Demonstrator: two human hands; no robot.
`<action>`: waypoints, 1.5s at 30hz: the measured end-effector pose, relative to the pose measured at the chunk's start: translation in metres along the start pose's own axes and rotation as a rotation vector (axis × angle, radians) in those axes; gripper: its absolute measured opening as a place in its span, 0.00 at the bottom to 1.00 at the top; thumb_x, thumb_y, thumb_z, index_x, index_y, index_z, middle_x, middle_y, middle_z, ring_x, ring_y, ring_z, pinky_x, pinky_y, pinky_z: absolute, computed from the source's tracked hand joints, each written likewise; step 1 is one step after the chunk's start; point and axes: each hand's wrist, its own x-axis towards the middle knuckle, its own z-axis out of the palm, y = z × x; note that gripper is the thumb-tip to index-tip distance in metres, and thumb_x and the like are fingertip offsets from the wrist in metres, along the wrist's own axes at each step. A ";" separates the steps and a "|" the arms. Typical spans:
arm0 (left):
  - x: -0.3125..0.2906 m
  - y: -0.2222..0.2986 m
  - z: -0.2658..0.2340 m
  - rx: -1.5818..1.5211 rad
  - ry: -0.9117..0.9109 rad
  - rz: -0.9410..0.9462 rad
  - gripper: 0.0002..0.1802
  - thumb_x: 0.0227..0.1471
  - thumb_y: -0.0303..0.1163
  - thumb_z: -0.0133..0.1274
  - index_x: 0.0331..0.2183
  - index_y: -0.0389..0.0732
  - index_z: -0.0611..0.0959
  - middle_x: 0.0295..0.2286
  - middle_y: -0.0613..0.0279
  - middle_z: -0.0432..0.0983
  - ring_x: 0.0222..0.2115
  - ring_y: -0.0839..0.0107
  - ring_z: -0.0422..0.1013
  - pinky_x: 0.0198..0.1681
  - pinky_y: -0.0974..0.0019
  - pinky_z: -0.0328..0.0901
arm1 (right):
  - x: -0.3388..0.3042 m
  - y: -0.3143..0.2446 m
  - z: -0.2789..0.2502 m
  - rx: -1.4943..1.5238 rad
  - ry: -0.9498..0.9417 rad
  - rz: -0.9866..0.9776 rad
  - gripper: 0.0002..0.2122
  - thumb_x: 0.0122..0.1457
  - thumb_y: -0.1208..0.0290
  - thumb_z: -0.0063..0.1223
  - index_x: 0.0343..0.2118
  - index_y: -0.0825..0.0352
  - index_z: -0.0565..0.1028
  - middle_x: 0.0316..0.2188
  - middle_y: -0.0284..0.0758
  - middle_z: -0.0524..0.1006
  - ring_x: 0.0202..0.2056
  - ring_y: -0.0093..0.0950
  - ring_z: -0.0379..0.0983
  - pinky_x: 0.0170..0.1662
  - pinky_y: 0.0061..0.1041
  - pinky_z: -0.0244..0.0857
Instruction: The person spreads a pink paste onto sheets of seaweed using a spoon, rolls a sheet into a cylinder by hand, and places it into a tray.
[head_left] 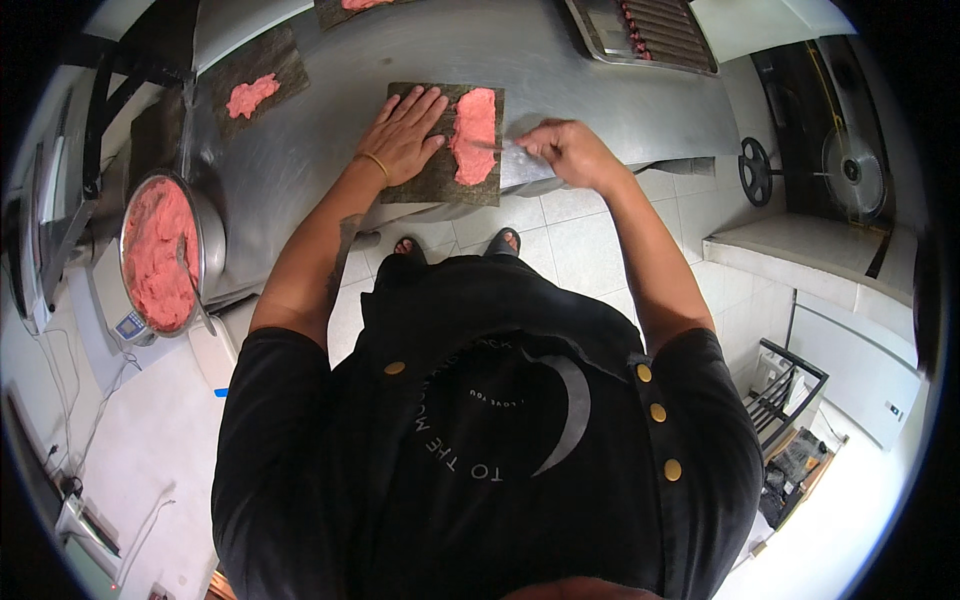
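A dark green seaweed sheet (pixel 430 187) lies near the front edge of the steel table, with a long patch of pink minced paste (pixel 474 150) along its right part. My left hand (pixel 405 135) rests flat on the sheet's left side, fingers stretched out beside the paste. From the right, my closed right hand (pixel 570 150) grips a thin-bladed knife (pixel 490 146); the blade lies across the middle of the paste. Its handle is mostly hidden in my fingers.
Another seaweed sheet (pixel 285 75) with a small lump of paste lies to the left. A steel bowl (pixel 212 235) of pink paste, a utensil (pixel 187 268) stuck in it, stands at far left. A metal tray (pixel 655 62) of brown rolls sits at back right, a handwheel (pixel 755 171) farther right.
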 end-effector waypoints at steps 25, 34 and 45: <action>-0.102 0.062 -0.024 -0.404 0.057 0.016 0.32 0.58 0.52 0.60 0.57 0.43 0.81 0.57 0.49 0.72 0.57 0.48 0.68 0.61 0.45 0.61 | -0.069 -0.086 0.108 0.073 0.404 0.169 0.22 0.58 0.85 0.54 0.57 0.69 0.78 0.38 0.47 0.77 0.40 0.45 0.78 0.45 0.38 0.74; -0.112 0.030 0.004 -0.350 0.325 0.286 0.29 0.59 0.49 0.61 0.57 0.44 0.82 0.58 0.47 0.72 0.62 0.45 0.66 0.65 0.43 0.58 | 0.006 -0.117 0.138 -0.169 0.329 0.213 0.25 0.56 0.81 0.51 0.59 0.67 0.77 0.47 0.49 0.78 0.43 0.52 0.80 0.46 0.45 0.77; -0.113 0.029 0.002 -0.360 0.347 0.295 0.29 0.56 0.44 0.62 0.57 0.44 0.82 0.58 0.47 0.72 0.61 0.46 0.67 0.65 0.45 0.60 | -0.048 -0.103 0.117 -0.292 0.446 0.477 0.22 0.58 0.82 0.50 0.56 0.65 0.80 0.42 0.49 0.79 0.39 0.50 0.80 0.44 0.44 0.76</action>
